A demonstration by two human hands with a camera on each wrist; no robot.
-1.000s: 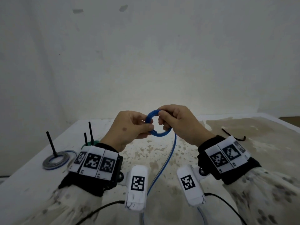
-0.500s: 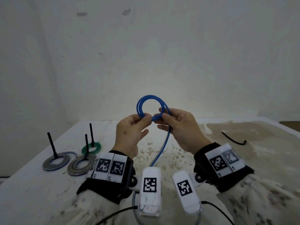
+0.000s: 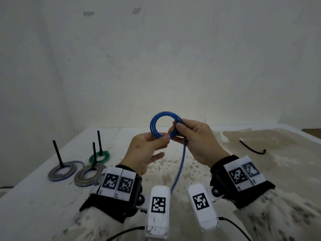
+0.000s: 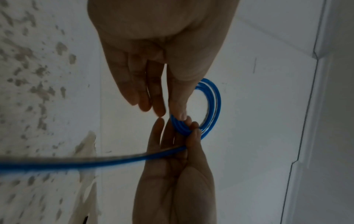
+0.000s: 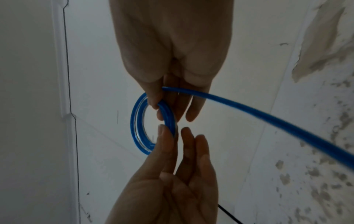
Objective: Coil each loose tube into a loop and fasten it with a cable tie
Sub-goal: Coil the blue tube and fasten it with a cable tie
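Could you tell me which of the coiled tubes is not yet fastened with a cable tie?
The blue tube held between both hands: its tail hangs loose, while the three coils on the table each carry an upright black tie.

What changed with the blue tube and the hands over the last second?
Both hands, left hand and right hand, raised the blue tube and turned its coil upright to face the camera; it looks wider. Both still pinch it, tail hanging. Tied coils and loose cable tie unmoved.
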